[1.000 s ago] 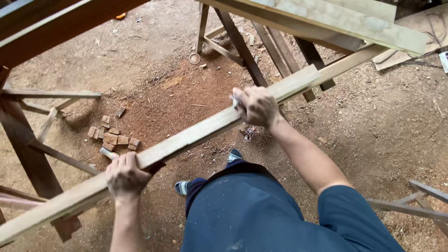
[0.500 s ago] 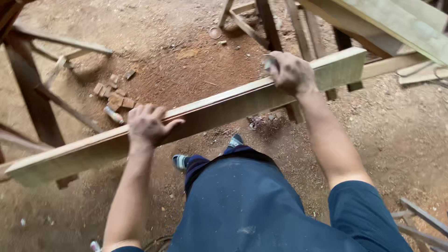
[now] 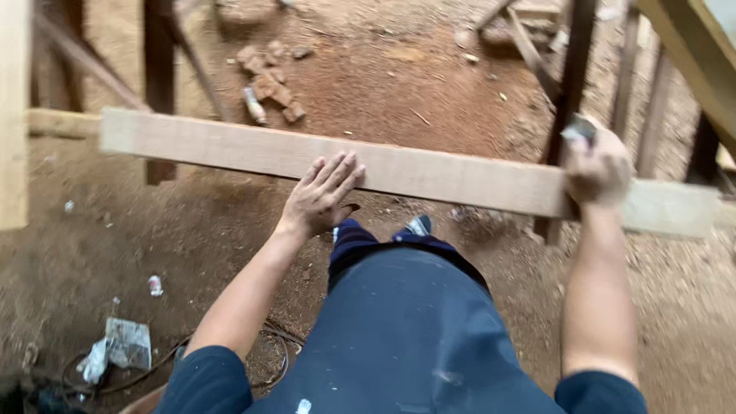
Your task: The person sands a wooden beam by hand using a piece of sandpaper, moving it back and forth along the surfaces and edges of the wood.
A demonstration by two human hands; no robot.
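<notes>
Spreading across the whole view, the dirt floor (image 3: 115, 230) is reddish-brown and littered with chips and sawdust. Above it a long pale wooden plank (image 3: 445, 172) runs from the left of the view down to the right, held on its edge at about knee height in front of the person, whose dark blue trousers (image 3: 406, 330) fill the lower middle of the picture. Dark wooden posts (image 3: 159, 54) stand behind the plank at the upper left, another dark upright (image 3: 571, 69) rises behind it at the right, and a lighter beam (image 3: 690, 54) slants across the top right corner. The left hand (image 3: 322, 195) lies flat and open against the near face of the plank, fingers spread and pointing up and to the right, the thumb tucked under the lower edge. The right hand (image 3: 602, 169) is closed over the top edge of the plank near its right end, and it also holds a small grey object (image 3: 579, 129) that sticks out above the knuckles; what that object is cannot be told. A cluster of small brick-coloured wood blocks (image 3: 268, 80) sits on the floor beyond the plank, well apart from both hands. A crumpled white scrap (image 3: 123, 345) and a thin dark cable (image 3: 268, 360) lie on the floor at the lower left.
</notes>
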